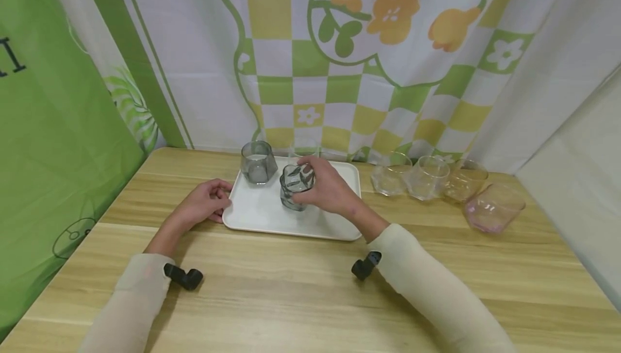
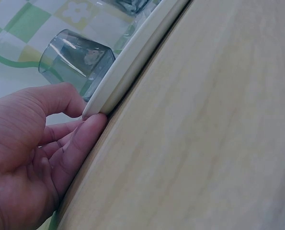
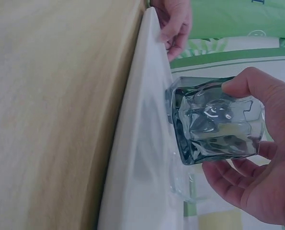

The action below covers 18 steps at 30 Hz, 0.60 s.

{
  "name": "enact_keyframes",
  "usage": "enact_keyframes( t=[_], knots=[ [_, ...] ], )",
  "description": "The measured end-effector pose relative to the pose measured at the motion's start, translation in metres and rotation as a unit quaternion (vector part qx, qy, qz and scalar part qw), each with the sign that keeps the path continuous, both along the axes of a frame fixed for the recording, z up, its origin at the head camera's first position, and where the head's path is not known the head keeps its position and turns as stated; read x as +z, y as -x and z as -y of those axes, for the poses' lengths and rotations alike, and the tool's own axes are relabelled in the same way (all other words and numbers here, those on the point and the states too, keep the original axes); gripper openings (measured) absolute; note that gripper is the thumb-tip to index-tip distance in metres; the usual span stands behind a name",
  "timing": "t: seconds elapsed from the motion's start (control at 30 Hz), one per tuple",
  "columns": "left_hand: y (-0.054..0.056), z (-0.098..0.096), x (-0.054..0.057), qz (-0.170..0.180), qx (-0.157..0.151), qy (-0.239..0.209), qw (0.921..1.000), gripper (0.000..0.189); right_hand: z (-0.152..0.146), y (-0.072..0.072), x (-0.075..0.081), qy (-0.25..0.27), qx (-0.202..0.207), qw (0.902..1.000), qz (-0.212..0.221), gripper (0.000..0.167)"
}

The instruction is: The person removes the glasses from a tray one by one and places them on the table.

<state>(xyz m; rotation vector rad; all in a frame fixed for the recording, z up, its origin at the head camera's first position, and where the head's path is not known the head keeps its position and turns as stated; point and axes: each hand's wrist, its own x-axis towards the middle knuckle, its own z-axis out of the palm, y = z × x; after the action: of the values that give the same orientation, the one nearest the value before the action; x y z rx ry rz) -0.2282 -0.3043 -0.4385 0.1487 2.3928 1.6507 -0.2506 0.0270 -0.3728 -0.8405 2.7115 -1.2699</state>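
A white rectangular tray [image 1: 262, 218] lies on the wooden table. My left hand [image 1: 205, 202] holds its left edge, with thumb and index finger at the rim [image 2: 128, 62] in the left wrist view. Over the middle of the tray, my right hand [image 1: 326, 185] grips a blue-grey faceted glass [image 3: 219, 122] between thumb and fingers. Whether its base touches the tray, I cannot tell. A smoky grey glass [image 1: 259, 164] stands at the tray's back left corner. Behind my right hand is a clear glass [image 1: 303, 148], partly hidden.
To the right of the tray stand two clear glasses [image 1: 390, 175] [image 1: 428, 178], an amber glass [image 1: 464, 181] and a pink glass [image 1: 494, 208]. A patterned curtain [image 1: 310, 94] hangs along the table's back edge. Green cloth [image 1: 58, 143] hangs at the left.
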Motion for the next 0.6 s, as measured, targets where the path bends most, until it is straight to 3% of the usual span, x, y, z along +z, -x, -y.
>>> enact_keyframes(
  t=[0.6],
  knots=[
    [-0.001, 0.0, 0.001, 0.001, -0.001, 0.004, 1.0, 0.046, -0.063, -0.017, 0.009, -0.006, -0.035, 0.9994, -0.002, 0.074]
  ],
)
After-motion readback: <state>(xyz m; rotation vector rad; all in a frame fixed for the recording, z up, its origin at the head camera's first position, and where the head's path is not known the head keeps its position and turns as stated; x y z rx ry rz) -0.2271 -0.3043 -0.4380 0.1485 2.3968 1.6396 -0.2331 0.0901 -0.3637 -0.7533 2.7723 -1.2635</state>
